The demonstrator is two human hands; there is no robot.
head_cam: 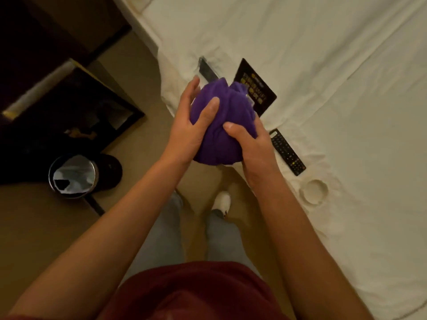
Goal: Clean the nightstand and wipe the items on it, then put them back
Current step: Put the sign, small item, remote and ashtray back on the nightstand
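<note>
1. step in hand: wiping an item. both hands hold a bunched purple cloth (pixel 218 125) above the edge of the bed (pixel 323 65). something seems wrapped inside it; can't tell what, the cloth hides it.
2. left hand (pixel 187 132): thumb pressed into the front of the cloth, fingers reaching round the far side, tips showing past the top edge.
3. right hand (pixel 251 146): thumb pressed on the cloth's lower front, fingers curled round the back, out of sight.
4. task items lie on the white sheet: remote control (pixel 287 152) just right of the right hand, dark card with yellow print (pixel 256 93) partly behind the cloth, a grey flat item (pixel 208 70) beyond the left fingers, a pale round dish (pixel 313 191) nearer the camera.
5. nightstand (pixel 69 105) is off to the left, dark, well apart from the hands; bin (pixel 74 175) on the floor near it.
6. next, by my read: finish rubbing the wrapped item, set it down apart from the unwiped ones, pick the next one. needs one hand freed while the other keeps the cloth.
7. risk: hidden item slipping out of the bunched cloth.
</note>
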